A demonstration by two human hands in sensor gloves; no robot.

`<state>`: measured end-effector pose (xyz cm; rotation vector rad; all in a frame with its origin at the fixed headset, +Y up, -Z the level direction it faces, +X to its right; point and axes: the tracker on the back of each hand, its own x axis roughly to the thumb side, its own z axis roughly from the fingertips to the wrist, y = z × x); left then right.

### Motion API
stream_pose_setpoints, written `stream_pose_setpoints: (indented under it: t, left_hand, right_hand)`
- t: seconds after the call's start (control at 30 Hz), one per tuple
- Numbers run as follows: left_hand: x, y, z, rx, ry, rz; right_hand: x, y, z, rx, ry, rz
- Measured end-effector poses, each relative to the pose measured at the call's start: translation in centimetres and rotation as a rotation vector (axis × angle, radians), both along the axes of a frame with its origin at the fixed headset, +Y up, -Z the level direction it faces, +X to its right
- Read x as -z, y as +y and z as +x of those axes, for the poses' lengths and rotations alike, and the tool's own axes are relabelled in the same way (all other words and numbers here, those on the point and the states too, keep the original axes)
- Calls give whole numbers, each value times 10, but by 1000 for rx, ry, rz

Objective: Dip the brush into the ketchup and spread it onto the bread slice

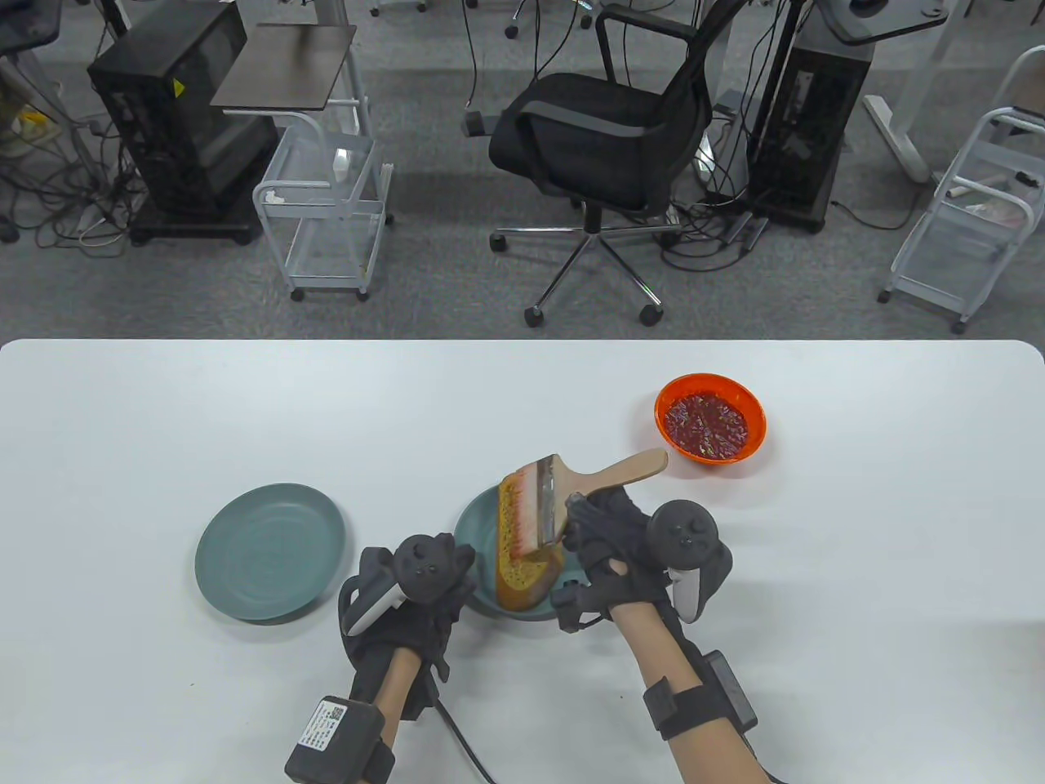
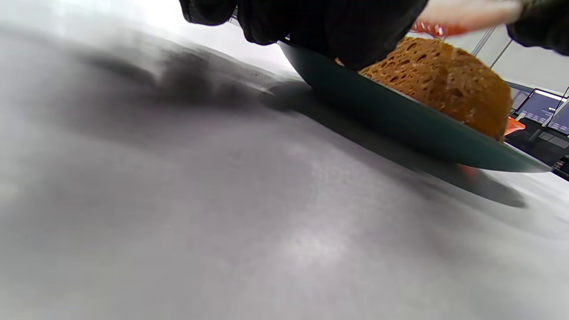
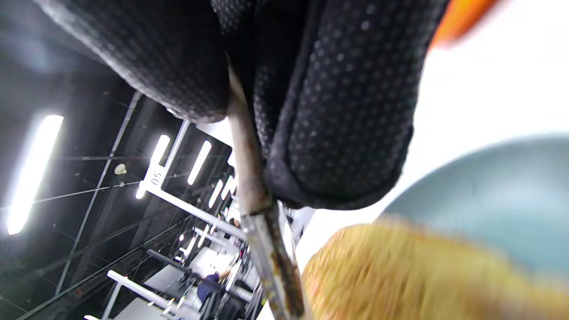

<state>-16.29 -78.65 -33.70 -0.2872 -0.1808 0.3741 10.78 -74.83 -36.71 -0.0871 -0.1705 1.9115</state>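
Porous golden bread slice [image 1: 522, 535] lies in teal plate [image 1: 473, 523]; right hand [image 1: 608, 539] grips wooden flat brush [image 1: 571, 482], bristles on bread. Left hand [image 1: 408, 604] holds plate rim.

Even overhead light, blurred wrist views
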Motion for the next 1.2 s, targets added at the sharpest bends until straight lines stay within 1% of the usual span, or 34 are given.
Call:
stream_pose_setpoints:
  t: [0.03,0.1,0.17,0.27,0.37,0.43,0.57,0.63,0.67,0.7,0.8,0.87,0.93,0.97,1.0,1.07,1.17,1.2]
  left_hand:
    - [0,0,0,-6,1,0]
    - [0,-1,-1,-11,2,-1]
    - [0,-1,-1,-13,1,-1]
    - [0,0,-1,-13,2,-1]
    - [0,0,-1,-12,3,-2]
    - [0,0,-1,-14,1,-5]
    - [0,0,-1,-13,4,-8]
    - [-1,0,0,-10,9,-9]
    - [-1,0,0,-5,7,-6]
    - [-1,0,0,-4,6,-5]
    - [-1,-1,-1,-18,7,-10]
    - [0,-1,-2,-23,8,-18]
    - [-1,-1,-2,-27,9,-19]
    - [-1,-1,-2,-27,9,-20]
    - [-1,-1,-2,-26,8,-21]
    - [-1,-1,-2,-25,9,-21]
    - [-1,-1,-1,-25,12,-21]
    - [-1,-1,-1,-24,13,-21]
  right_hand:
    - [0,-4,-5,15,20,-27]
    - [0,-7,-9,-42,17,-22]
    - [2,-8,-4,-81,4,-8]
    - [4,-6,10,-66,-44,-6]
    - [6,-3,27,-174,-127,60]
    - [6,0,32,-197,-149,92]
    - [5,-3,18,-79,-58,72]
    - [5,-8,8,-19,5,8]
    - [5,-10,4,-18,15,-18]
    - [5,-11,3,-36,13,-19]
    - [7,-9,7,-122,-3,31]
    - [6,-2,13,-190,-47,92]
    - [5,7,22,-330,-98,177]
    - [4,9,24,-348,-118,201]
    - [3,11,24,-343,-125,210]
    - [3,11,21,-275,-100,186]
    - [5,2,7,-117,8,86]
    - [5,-1,2,-91,37,50]
